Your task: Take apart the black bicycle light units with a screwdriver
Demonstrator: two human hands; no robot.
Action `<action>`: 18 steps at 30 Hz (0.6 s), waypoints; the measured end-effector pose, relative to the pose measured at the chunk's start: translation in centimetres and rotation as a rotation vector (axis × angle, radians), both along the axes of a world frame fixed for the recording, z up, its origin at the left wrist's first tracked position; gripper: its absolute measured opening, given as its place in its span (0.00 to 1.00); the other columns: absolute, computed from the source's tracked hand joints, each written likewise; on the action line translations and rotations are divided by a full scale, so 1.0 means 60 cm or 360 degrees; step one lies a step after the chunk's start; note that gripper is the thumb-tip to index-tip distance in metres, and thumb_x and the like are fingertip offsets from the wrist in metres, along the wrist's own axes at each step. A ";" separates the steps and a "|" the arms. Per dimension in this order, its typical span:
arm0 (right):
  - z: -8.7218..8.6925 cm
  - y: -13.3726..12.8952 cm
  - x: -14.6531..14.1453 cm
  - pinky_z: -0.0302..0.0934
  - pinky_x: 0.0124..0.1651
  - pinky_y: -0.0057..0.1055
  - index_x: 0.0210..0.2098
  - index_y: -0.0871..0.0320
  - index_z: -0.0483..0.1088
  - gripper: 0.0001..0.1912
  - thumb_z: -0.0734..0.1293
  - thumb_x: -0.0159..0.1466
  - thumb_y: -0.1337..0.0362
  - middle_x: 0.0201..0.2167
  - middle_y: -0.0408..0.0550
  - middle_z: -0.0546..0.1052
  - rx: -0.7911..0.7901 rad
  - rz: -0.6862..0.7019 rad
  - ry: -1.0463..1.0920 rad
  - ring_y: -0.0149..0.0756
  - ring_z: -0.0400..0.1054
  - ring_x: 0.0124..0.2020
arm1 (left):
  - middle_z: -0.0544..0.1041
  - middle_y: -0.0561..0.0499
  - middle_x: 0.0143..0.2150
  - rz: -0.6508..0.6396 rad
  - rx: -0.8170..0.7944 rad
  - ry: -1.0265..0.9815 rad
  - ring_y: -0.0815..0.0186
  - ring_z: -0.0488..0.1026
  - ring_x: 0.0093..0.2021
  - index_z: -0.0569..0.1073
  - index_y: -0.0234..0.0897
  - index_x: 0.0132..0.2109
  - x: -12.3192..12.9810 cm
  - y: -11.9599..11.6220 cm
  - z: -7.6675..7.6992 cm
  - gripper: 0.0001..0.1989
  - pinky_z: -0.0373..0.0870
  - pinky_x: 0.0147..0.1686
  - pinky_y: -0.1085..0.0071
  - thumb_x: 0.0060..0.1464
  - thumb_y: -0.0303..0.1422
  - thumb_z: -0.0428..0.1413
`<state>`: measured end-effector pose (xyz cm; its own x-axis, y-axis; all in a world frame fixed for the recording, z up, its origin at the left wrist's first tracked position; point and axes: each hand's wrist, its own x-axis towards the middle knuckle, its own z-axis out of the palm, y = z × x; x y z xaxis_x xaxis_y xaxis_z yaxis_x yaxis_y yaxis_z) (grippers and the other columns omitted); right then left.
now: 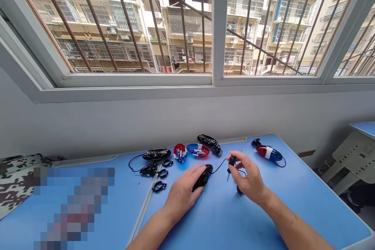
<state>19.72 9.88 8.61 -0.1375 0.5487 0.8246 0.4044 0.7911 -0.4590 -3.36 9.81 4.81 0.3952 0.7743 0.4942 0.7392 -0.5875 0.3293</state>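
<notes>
My left hand (185, 187) is closed round a black oval device (202, 179) on the blue table. A thin black cable runs from that device toward my right hand (247, 175). Between thumb and fingers, my right hand pinches a small screwdriver (231, 163) with a black handle, its metal shaft angled down. Beneath the right hand a dark round part (239, 190) shows, mostly hidden. Just beyond my left hand lie a red and blue lens cover (180, 153) and a second one (198, 149).
Black ring clamps (159, 186) and a black device with cable (156, 154) lie left of my left hand. Another black device (207, 140) is near the wall. A red, white and blue light (268, 152) sits at right. A barred window (175, 80) rises behind the table (222, 222).
</notes>
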 end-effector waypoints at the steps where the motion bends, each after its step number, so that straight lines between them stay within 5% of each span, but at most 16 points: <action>1: 0.000 0.000 0.000 0.73 0.29 0.28 0.53 0.53 0.63 0.18 0.61 0.64 0.72 0.38 0.49 0.78 0.0000 0.0001 -0.0005 0.33 0.73 0.32 | 0.75 0.50 0.56 -0.0002 -0.0093 -0.0109 0.58 0.74 0.52 0.68 0.45 0.59 0.002 -0.004 0.005 0.28 0.73 0.50 0.63 0.50 0.23 0.53; 11: -0.002 -0.001 0.001 0.73 0.28 0.27 0.52 0.53 0.63 0.18 0.62 0.63 0.71 0.38 0.48 0.77 -0.0030 0.0010 0.0017 0.31 0.73 0.29 | 0.77 0.47 0.50 0.0108 -0.0483 -0.0391 0.54 0.74 0.49 0.72 0.41 0.51 0.029 -0.025 0.029 0.18 0.72 0.49 0.60 0.52 0.32 0.55; 18: -0.001 -0.001 0.001 0.73 0.29 0.27 0.52 0.53 0.64 0.18 0.62 0.63 0.71 0.38 0.48 0.78 -0.0047 -0.0005 0.0025 0.31 0.73 0.30 | 0.71 0.45 0.55 -0.0038 -0.0670 -0.0366 0.55 0.70 0.52 0.66 0.40 0.59 0.033 -0.038 0.049 0.29 0.69 0.53 0.61 0.46 0.27 0.55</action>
<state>19.80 9.85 8.53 -0.1226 0.5730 0.8103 0.3993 0.7759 -0.4883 -1.40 7.55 7.73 0.3327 0.9179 0.2160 0.6073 -0.3838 0.6956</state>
